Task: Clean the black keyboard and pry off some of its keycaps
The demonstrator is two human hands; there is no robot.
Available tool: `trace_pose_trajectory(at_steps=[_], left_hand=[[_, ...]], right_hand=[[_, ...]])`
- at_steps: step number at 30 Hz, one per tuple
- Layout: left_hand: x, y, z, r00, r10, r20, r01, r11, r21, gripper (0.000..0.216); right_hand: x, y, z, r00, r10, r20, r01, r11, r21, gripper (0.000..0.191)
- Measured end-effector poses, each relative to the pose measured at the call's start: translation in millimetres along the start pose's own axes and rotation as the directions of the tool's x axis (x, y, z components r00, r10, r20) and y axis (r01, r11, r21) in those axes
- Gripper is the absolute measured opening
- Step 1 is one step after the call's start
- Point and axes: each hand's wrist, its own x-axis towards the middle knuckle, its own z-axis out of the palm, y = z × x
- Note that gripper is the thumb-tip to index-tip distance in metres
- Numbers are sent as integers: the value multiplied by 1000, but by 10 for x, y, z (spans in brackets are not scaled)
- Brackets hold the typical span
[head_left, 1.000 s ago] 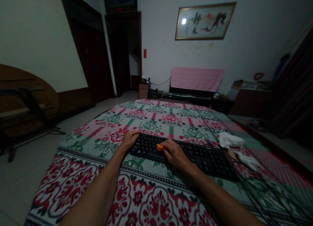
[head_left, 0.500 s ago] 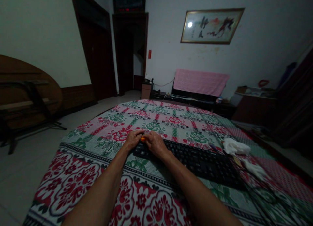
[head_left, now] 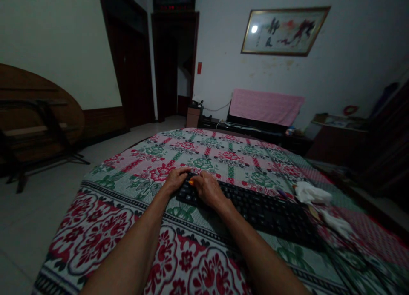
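A black keyboard [head_left: 265,207] lies on a table covered with a red, green and white floral cloth [head_left: 204,154]. My left hand [head_left: 175,179] rests on the keyboard's left end, fingers curled over its far corner. My right hand [head_left: 208,189] is closed over the keys just beside it, pinching a small orange object [head_left: 191,183] against them. The two hands nearly touch. The rest of the keyboard stretches away to the right, uncovered.
Crumpled white tissues [head_left: 312,193] and dark cables [head_left: 345,261] lie on the cloth right of the keyboard. A folded wooden table [head_left: 35,112] leans at the left wall. A pink-draped cabinet [head_left: 266,107] and a framed picture [head_left: 284,30] are at the far wall.
My right hand has slid the orange object leftward along the keys from the middle of the keyboard to its left end, next to my left hand. The view has shifted slightly.
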Motion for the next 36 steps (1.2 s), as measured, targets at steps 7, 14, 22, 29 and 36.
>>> trace_pose_trajectory(at_steps=[7, 14, 22, 29, 36], left_hand=[[3, 18, -5, 1000, -30, 10, 30, 999, -26, 36], [-4, 20, -7, 999, -49, 8, 50, 998, -49, 35], [13, 22, -10, 998, -62, 15, 63, 995, -72, 36], [4, 32, -3, 998, -63, 3, 63, 993, -101, 34], [1, 48, -19, 998, -62, 3, 62, 993, -104, 34]], right_hand=[[39, -120, 2, 993, -81, 84, 83, 997, -11, 31], [1, 7, -98, 997, -10, 71, 12, 1000, -27, 29], [-18, -143, 20, 988, -138, 63, 137, 990, 22, 27], [-43, -51, -69, 998, -36, 59, 34, 999, 37, 25], [-62, -142, -26, 987, -156, 41, 155, 988, 21, 23]])
